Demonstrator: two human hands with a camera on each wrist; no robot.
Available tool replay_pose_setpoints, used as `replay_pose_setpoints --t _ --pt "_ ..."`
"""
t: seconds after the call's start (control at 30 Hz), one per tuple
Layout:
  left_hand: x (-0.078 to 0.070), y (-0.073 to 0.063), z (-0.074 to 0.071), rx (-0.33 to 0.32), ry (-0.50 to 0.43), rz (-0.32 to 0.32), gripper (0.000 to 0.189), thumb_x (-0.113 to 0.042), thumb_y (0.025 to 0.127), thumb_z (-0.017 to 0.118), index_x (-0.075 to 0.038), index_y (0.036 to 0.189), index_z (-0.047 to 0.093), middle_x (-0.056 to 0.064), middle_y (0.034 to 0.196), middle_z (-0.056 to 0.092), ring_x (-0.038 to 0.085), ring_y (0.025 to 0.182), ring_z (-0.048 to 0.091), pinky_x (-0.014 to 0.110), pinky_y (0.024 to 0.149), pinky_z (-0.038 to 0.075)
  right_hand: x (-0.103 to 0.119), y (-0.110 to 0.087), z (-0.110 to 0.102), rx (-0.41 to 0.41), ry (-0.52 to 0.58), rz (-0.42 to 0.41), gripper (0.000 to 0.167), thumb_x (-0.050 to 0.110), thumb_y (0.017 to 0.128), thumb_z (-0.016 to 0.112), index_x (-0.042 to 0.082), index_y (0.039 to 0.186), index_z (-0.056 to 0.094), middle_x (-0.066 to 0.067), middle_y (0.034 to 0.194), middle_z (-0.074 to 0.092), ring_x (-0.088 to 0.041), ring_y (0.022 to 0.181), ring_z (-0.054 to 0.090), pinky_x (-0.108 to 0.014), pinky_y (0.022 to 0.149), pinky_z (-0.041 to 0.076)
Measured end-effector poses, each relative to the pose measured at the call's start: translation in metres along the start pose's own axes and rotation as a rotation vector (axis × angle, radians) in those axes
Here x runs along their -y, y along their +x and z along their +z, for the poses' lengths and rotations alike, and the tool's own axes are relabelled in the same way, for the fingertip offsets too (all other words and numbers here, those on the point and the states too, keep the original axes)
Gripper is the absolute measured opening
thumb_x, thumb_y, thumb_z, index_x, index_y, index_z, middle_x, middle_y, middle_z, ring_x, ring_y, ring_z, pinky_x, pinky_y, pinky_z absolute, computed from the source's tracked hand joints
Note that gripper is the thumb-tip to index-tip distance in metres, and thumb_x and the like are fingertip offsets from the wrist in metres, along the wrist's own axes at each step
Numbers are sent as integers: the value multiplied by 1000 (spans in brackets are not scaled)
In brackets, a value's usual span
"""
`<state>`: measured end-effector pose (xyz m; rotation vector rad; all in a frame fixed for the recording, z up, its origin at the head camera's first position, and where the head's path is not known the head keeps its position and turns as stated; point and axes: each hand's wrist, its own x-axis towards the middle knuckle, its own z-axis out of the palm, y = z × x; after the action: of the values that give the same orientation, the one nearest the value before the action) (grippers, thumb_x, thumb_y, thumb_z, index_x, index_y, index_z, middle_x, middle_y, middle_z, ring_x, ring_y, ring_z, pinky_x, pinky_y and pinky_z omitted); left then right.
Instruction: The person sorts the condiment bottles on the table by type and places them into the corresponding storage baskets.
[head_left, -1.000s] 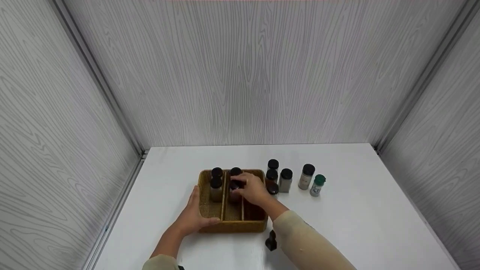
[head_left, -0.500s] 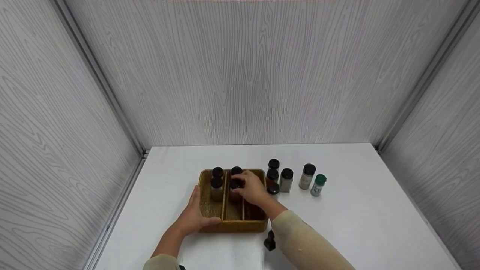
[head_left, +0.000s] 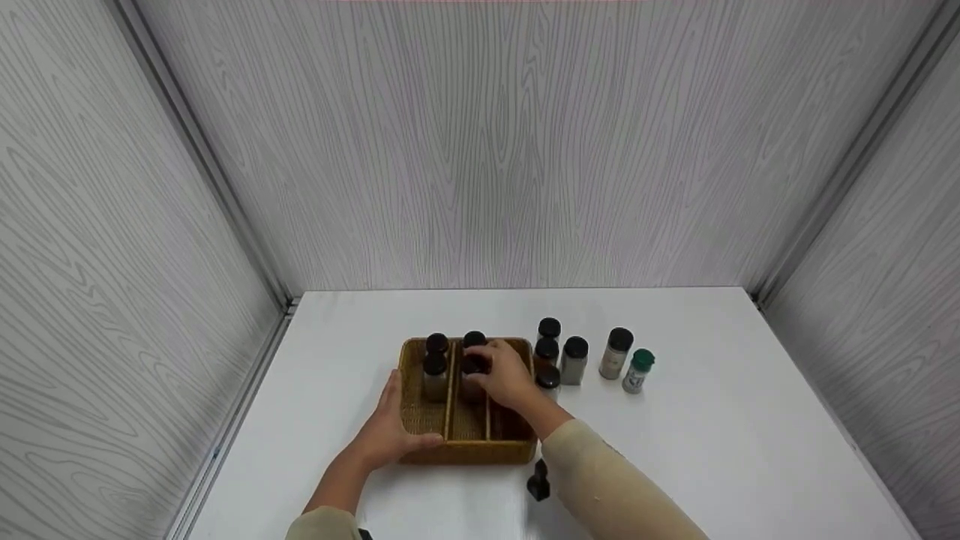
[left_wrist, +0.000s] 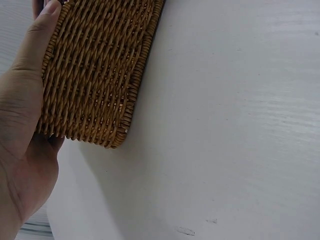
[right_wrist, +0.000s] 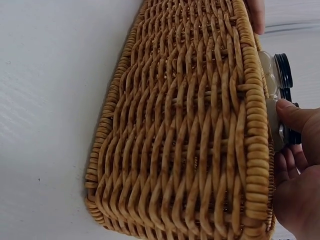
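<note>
A brown wicker basket (head_left: 480,453) with three compartments sits on the white table. My left hand (head_left: 384,436) holds its front left corner, fingers along the left side and thumb (left_wrist: 36,42) along the front rim. My right hand (head_left: 513,381) reaches over the right compartment and grips a black-capped spice jar (head_left: 472,388) standing in the middle compartment. Its thumb and fingers are around the jar near the cap, as the right wrist view also shows. Behind it stands another black-capped jar (head_left: 474,339). Two more jars (head_left: 435,384) are upright in the left compartment.
Right of the basket stand several black-capped jars (head_left: 574,361), the nearest close to its right wall. Farther right are a taller black-capped shaker (head_left: 616,354) and a small green-capped bottle (head_left: 638,372). Grey wood-grain panels (head_left: 480,150) enclose the table's back and sides.
Hands, basket and jars keep nearly the same places. The right hand stays on the jar in the middle compartment; the whole view shifts very slightly.
</note>
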<state>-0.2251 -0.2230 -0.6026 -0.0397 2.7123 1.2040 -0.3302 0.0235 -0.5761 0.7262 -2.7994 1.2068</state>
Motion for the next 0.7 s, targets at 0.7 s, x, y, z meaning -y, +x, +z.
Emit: replay_pose_setpoints --t 0.7 --pt "-1 -1 0 8 -14 2 152 -62 77 94 -17 175 -11 13 185 -10 49 167 20 66 130 33 -2 0 -1 -15 13 8 48 13 94 87 17 140 74 -18 132 63 -33 120 67 -51 105 59"
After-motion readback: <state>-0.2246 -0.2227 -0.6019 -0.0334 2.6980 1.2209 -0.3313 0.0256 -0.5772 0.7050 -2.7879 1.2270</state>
